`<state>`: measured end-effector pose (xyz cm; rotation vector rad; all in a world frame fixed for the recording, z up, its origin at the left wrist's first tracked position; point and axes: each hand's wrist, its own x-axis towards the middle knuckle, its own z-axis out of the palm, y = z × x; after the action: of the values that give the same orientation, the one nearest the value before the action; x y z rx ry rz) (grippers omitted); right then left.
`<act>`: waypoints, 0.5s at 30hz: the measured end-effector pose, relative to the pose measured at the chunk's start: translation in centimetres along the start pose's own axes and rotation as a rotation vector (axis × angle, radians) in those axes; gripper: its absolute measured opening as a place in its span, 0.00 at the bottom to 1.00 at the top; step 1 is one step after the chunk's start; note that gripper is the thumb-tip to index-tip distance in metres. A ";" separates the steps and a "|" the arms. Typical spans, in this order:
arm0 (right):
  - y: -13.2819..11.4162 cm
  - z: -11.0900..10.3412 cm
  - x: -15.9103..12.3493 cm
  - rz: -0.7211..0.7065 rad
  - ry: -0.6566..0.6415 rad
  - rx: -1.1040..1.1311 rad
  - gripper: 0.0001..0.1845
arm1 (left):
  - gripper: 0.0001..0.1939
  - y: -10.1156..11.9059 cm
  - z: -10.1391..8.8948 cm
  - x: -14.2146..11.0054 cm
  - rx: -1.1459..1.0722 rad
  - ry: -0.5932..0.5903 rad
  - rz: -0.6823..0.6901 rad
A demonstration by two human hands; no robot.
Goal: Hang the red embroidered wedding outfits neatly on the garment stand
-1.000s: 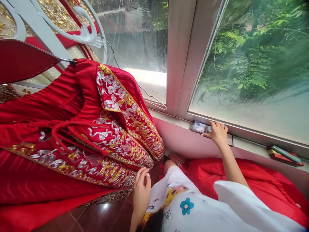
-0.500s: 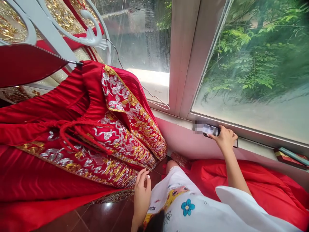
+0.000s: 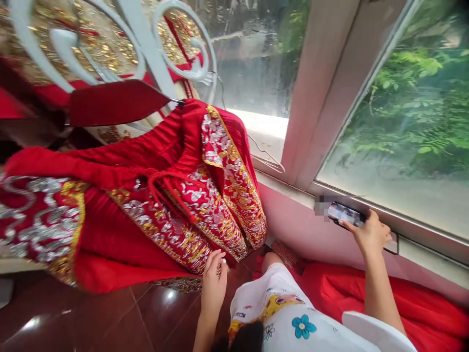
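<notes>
My right hand is closed around a smartphone with its screen lit, just above the window sill. The screen's content is too small to read. Low in the middle, my left hand has its fingers loosely curved and apart, beside the lower edge of a red skirt. Whether its fingertips touch the cloth I cannot tell. Gold and silver embroidery covers the skirt's panels, and a red cord hangs at its waist. A flat red paddle-shaped piece lies against the waistband.
White scrolled metalwork stands at the upper left before gold-sequinned cloth. A wire hanger rests by the framed window. Red fabric lies at the lower right. Dark glossy tiles cover the floor.
The view has swung left, so more of the skirt's embroidered left panel and the floor shows. The phone stays in my right hand; my left hand remains by the skirt's edge.
</notes>
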<state>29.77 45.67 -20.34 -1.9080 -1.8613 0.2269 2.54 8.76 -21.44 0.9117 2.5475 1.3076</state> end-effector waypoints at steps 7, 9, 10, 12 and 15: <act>-0.4 0.4 -0.3 -0.005 0.028 0.127 0.50 | 0.15 0.6 -1.5 0.7 0.009 0.043 -0.025; -0.8 0.4 -0.5 -0.007 0.026 0.154 0.50 | 0.15 0.8 -1.4 0.7 0.009 0.037 -0.016; -1.1 0.4 -0.6 0.003 0.023 0.161 0.51 | 0.15 0.9 -1.3 0.7 0.011 0.036 -0.008; -1.6 0.4 -0.7 0.036 0.011 0.165 0.52 | 0.15 0.9 -1.0 0.5 0.016 0.036 0.006; -2.2 -0.2 -0.9 0.067 -0.035 0.157 0.51 | 0.15 0.9 -1.0 0.2 0.017 0.052 0.012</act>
<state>27.83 44.69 -19.37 -1.8717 -1.7482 0.4176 2.38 8.58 -20.12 0.9088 2.6001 1.3314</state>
